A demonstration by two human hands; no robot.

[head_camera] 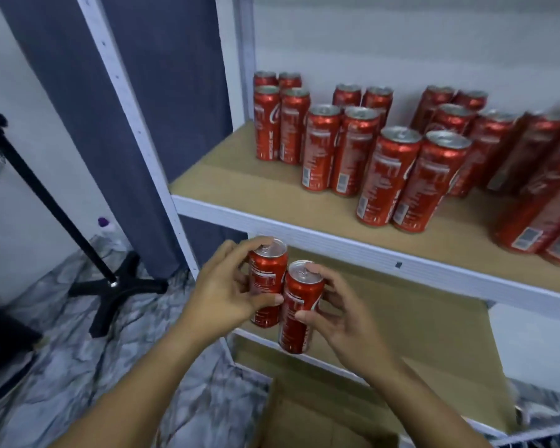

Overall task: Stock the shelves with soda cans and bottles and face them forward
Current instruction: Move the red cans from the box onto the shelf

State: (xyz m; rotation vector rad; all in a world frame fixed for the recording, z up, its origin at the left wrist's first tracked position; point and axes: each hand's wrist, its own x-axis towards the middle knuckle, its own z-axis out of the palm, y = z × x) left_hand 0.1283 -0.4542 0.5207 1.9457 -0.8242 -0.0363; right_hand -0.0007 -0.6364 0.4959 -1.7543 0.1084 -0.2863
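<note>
Lower centre, I see left hand (222, 291) gripping one red can (268, 286), right hand (340, 313) gripping another can (299, 307), the two touching.

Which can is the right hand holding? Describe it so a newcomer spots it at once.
Start at the white shelf unit stocked with red cans, then drop below its front edge to the two hands. The right hand grips the lower can, touching the left hand's can; its top sits lower than its neighbour's.
</note>
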